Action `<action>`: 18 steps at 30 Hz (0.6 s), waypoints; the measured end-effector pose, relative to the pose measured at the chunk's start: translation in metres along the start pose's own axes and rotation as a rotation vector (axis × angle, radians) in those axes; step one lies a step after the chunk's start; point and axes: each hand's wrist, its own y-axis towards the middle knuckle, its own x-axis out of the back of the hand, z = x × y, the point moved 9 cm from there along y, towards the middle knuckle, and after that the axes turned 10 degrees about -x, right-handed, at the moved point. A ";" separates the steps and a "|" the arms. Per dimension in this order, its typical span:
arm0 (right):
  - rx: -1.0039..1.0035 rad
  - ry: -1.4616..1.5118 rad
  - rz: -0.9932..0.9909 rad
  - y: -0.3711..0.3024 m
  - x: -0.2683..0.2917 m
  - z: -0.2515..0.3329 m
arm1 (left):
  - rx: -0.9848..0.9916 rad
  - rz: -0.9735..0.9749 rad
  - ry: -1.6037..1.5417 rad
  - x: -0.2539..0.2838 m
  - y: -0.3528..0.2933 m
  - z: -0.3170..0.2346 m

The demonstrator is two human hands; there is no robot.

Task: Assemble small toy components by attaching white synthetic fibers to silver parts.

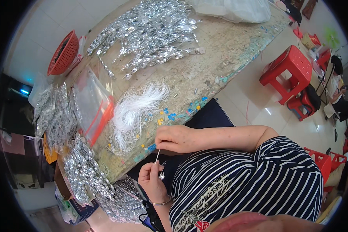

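Observation:
My right hand point(176, 139) is closed in a pinch at the table's near edge, holding the upper end of a short white strand point(157, 156). The strand runs straight down to my left hand point(152, 181), whose thumb and fingers are pinched around its lower end. A small shiny silver piece point(162, 175) shows beside the left thumb; how it joins the strand cannot be made out. On the table close by lies a loose bundle of white thread point(137, 112). Next to it is a clear plastic bag with a red-orange band point(92, 108).
Silver twisted strands point(150, 34) cover the far table point(216, 50); more silver strands point(89, 170) hang off the left edge. A red basket point(62, 53) stands at far left, a white plastic bag point(236, 9) at the back. Red stools point(290, 71) and people are on the right.

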 end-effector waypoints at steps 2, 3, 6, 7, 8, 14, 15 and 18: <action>-0.009 -0.032 0.010 -0.006 0.000 -0.003 | -0.011 -0.003 -0.053 0.003 0.001 0.002; -0.041 -0.035 0.025 -0.008 -0.001 -0.004 | -0.023 -0.003 -0.107 0.004 0.001 0.002; -0.086 -0.031 0.071 -0.014 -0.004 -0.008 | -0.038 0.037 -0.156 0.001 0.000 0.000; -0.101 -0.026 0.095 -0.016 -0.006 -0.009 | -0.038 0.033 -0.155 0.001 0.000 0.000; -0.101 -0.024 0.097 -0.016 -0.004 -0.007 | -0.036 0.032 -0.154 0.001 0.001 -0.001; -0.445 0.288 0.249 -0.019 -0.001 -0.009 | 0.009 -0.016 -0.038 0.009 -0.001 0.004; -0.433 0.288 0.243 -0.018 0.000 -0.007 | 0.011 -0.014 -0.015 0.009 -0.001 0.005; -0.360 0.258 0.213 -0.016 -0.001 -0.004 | 0.021 -0.013 -0.017 0.002 -0.001 0.003</action>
